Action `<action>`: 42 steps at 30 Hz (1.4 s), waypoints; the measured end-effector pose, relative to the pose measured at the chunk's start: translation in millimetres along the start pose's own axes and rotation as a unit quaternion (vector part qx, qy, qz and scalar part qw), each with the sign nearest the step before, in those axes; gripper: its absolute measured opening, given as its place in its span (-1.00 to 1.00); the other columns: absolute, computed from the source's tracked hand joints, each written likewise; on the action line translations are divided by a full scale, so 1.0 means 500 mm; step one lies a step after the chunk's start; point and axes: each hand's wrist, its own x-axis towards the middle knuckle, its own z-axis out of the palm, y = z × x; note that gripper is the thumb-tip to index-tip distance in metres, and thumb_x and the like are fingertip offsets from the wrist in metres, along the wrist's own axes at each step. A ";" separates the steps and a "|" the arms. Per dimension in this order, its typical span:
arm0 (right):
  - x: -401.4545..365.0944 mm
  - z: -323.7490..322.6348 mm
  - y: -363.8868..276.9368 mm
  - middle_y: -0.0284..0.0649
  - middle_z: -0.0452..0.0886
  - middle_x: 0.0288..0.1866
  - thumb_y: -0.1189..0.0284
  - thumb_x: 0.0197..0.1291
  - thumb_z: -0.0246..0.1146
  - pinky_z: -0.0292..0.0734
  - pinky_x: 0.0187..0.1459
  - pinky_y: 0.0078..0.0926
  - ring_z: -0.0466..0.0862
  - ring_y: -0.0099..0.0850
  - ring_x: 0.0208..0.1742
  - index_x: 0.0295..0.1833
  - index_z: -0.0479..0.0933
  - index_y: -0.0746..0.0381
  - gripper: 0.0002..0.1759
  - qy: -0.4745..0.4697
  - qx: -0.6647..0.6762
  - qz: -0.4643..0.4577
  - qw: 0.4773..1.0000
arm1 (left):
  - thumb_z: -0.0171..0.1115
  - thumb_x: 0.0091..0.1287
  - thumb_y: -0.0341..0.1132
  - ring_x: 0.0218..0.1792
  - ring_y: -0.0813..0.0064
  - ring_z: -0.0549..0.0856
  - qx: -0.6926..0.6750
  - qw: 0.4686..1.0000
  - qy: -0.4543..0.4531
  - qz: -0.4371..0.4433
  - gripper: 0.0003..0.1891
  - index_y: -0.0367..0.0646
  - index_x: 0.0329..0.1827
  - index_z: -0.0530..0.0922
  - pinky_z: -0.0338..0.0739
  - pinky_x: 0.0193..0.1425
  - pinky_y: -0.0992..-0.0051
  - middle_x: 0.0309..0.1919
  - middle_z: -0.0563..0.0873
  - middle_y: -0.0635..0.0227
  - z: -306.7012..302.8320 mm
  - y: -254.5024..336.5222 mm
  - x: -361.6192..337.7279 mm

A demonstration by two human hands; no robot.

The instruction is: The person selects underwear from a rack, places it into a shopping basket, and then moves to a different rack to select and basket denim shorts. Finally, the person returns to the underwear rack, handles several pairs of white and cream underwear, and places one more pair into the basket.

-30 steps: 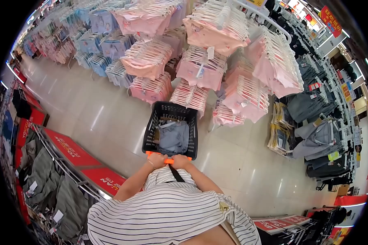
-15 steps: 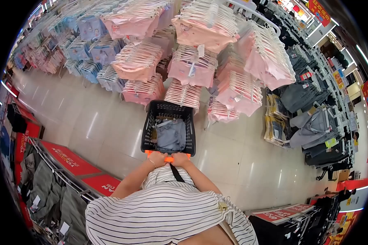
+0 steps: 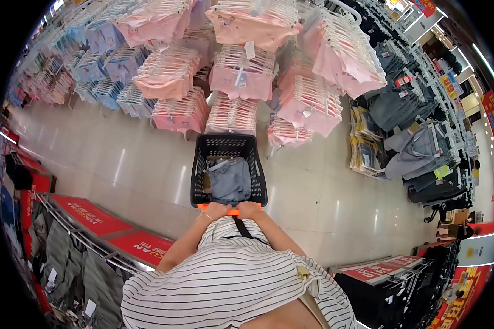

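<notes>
Fingertips of left hand (image 3: 217, 210) and right hand (image 3: 249, 209) out of sight, curled around orange handle (image 3: 234, 212); hands cover part of it. Grey garment (image 3: 230, 180) hides most of black basket (image 3: 262, 170) floor; brown piece (image 3: 207, 183) beside it half covered, possibly card. Striped shirt (image 3: 203, 279) cut by bottom edge, peach garments (image 3: 252, 30) by top. Far-left hanging clothes (image 3: 44, 85) too small, blurry.

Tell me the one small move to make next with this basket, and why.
Probably steer the black basket toward the pale floor on the right: its far rim looks close to the hanging pink garments, though contact is hard to judge, and the left hand and right hand both grip the orange handle.
</notes>
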 end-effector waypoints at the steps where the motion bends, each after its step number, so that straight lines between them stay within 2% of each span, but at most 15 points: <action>1: -0.013 0.000 0.008 -0.10 0.64 -0.24 0.23 -0.15 0.24 0.53 -0.12 -0.26 0.64 -0.18 -0.15 -0.23 0.62 0.14 -0.67 -0.002 0.009 0.008 1.000 | 0.03 0.17 -0.25 -0.70 0.39 0.61 -0.008 1.000 -0.003 0.009 -0.90 -0.04 -0.39 0.46 0.40 -0.72 0.38 -0.74 0.57 0.37 -0.005 0.010 0.008; 6: -0.063 -0.001 0.052 -0.07 0.63 -0.19 0.11 -0.06 0.19 0.51 -0.09 -0.25 0.63 -0.16 -0.12 -0.18 0.60 0.14 -0.60 -0.032 0.060 0.058 0.996 | -0.02 0.18 -0.25 -0.67 0.31 0.63 -0.032 0.997 -0.034 0.054 -0.88 -0.05 -0.38 0.46 0.40 -0.68 0.33 -0.72 0.58 0.33 -0.037 0.055 0.060; 8: -0.082 0.011 0.069 -0.07 0.63 -0.18 0.00 -0.02 0.18 0.50 -0.08 -0.26 0.62 -0.18 -0.10 -0.15 0.60 0.14 -0.53 -0.031 0.088 0.081 0.992 | 0.03 0.16 -0.23 -0.64 0.29 0.63 -0.016 0.995 -0.062 0.073 -0.87 -0.06 -0.37 0.47 0.42 -0.64 0.32 -0.69 0.60 0.32 -0.053 0.065 0.085; 14: -0.183 -0.028 0.076 -0.03 0.62 -0.16 -0.07 -0.05 0.20 0.49 -0.08 -0.27 0.61 -0.14 -0.10 -0.12 0.59 0.18 -0.44 0.014 0.178 0.152 0.972 | 0.21 0.03 -0.13 -0.52 0.26 0.66 -0.022 0.980 -0.121 0.158 -0.75 -0.04 -0.31 0.50 0.48 -0.49 0.31 -0.60 0.63 0.30 -0.126 0.118 0.177; 22: -0.221 0.023 0.155 -0.04 0.63 -0.20 0.04 -0.08 0.22 0.50 -0.11 -0.27 0.62 -0.13 -0.13 -0.16 0.60 0.19 -0.51 0.073 0.225 0.209 0.949 | 0.17 0.02 -0.21 -0.49 0.20 0.66 -0.027 0.958 -0.173 0.226 -0.80 -0.08 -0.33 0.53 0.51 -0.41 0.26 -0.59 0.64 0.26 -0.118 0.182 0.270; 26: -0.215 0.057 0.185 0.00 0.63 -0.24 0.14 -0.15 0.23 0.50 -0.14 -0.25 0.63 -0.10 -0.16 -0.21 0.60 0.23 -0.57 0.118 0.275 0.240 0.924 | 0.20 0.00 -0.17 -0.45 0.20 0.67 -0.013 0.946 -0.189 0.262 -0.77 -0.07 -0.32 0.55 0.53 -0.38 0.28 -0.56 0.65 0.26 -0.093 0.183 0.327; 28: -0.204 0.057 0.192 0.02 0.63 -0.25 0.14 -0.15 0.23 0.51 -0.15 -0.24 0.63 -0.09 -0.17 -0.22 0.60 0.24 -0.57 0.127 0.264 0.234 0.927 | 0.21 -0.01 -0.14 -0.44 0.21 0.67 -0.013 0.946 -0.202 0.255 -0.74 -0.07 -0.32 0.55 0.53 -0.37 0.28 -0.54 0.66 0.24 -0.083 0.177 0.337; 30: -0.191 0.049 0.199 0.01 0.62 -0.16 0.14 -0.19 0.26 0.50 -0.06 -0.24 0.60 -0.09 -0.08 -0.14 0.58 0.24 -0.50 0.070 0.274 0.234 0.930 | 0.22 -0.02 -0.10 -0.40 0.21 0.68 -0.016 0.944 -0.227 0.238 -0.72 -0.07 -0.32 0.57 0.54 -0.35 0.27 -0.50 0.66 0.21 -0.082 0.175 0.336; 32: -0.188 0.079 0.206 -0.04 0.62 -0.15 0.14 -0.17 0.23 0.50 -0.06 -0.24 0.61 -0.12 -0.09 -0.12 0.58 0.21 -0.51 0.073 0.255 0.255 0.930 | 0.20 -0.01 -0.05 -0.50 0.19 0.66 -0.049 0.944 -0.208 0.252 -0.68 -0.10 -0.34 0.54 0.53 -0.42 0.25 -0.58 0.63 0.22 -0.053 0.181 0.320; 35: -0.181 0.107 0.248 -0.03 0.63 -0.24 0.16 -0.13 0.20 0.52 -0.13 -0.23 0.63 -0.11 -0.16 -0.16 0.59 0.15 -0.59 0.143 0.249 0.252 0.924 | 0.20 -0.02 -0.12 -0.42 0.20 0.68 -0.012 0.950 -0.233 0.208 -0.74 -0.07 -0.35 0.59 0.55 -0.33 0.26 -0.52 0.66 0.22 -0.031 0.200 0.356; 38: -0.183 0.069 0.263 -0.06 0.64 -0.23 0.19 -0.11 0.18 0.53 -0.13 -0.24 0.63 -0.13 -0.15 -0.20 0.60 0.14 -0.64 0.169 0.224 0.305 0.910 | 0.19 -0.02 -0.14 -0.43 0.20 0.68 -0.004 0.949 -0.220 0.225 -0.75 -0.07 -0.35 0.59 0.55 -0.33 0.26 -0.52 0.67 0.22 -0.015 0.197 0.411; 42: -0.191 0.028 0.287 -0.07 0.64 -0.23 0.19 -0.11 0.18 0.52 -0.13 -0.23 0.62 -0.13 -0.15 -0.20 0.59 0.14 -0.64 0.185 0.240 0.305 0.903 | 0.18 -0.01 -0.14 -0.44 0.20 0.67 -0.003 0.943 -0.234 0.235 -0.76 -0.06 -0.36 0.59 0.55 -0.34 0.27 -0.50 0.67 0.23 -0.027 0.201 0.462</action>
